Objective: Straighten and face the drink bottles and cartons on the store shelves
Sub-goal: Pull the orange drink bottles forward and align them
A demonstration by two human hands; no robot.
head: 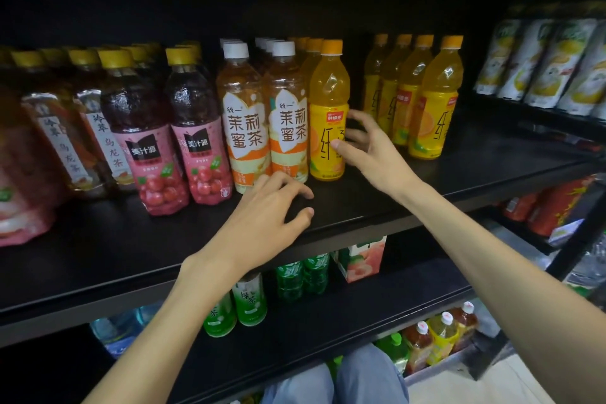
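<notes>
Low centre: left hand (262,213) resting on black shelf board (360,203), fingers loosely spread, holding nothing. Just above, right hand (367,147) half-open, thumb touching label of orange juice bottle (329,115), fingers curved behind it. Beside that, centre frame, two jasmine honey tea bottles (262,121).

jasmine tea bottles (247,128): 统一 茉莉蜜茶 | pink bottles (147,154): 美汁源 | green bottles (251,300): probably 绿茶

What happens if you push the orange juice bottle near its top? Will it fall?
Probably it would tip: the juice bottle is tall on a narrow base. It looks full, so it is likely heavy enough to slide if pushed low, where the right hand touches it. The glossy label may feel slippery.
</notes>
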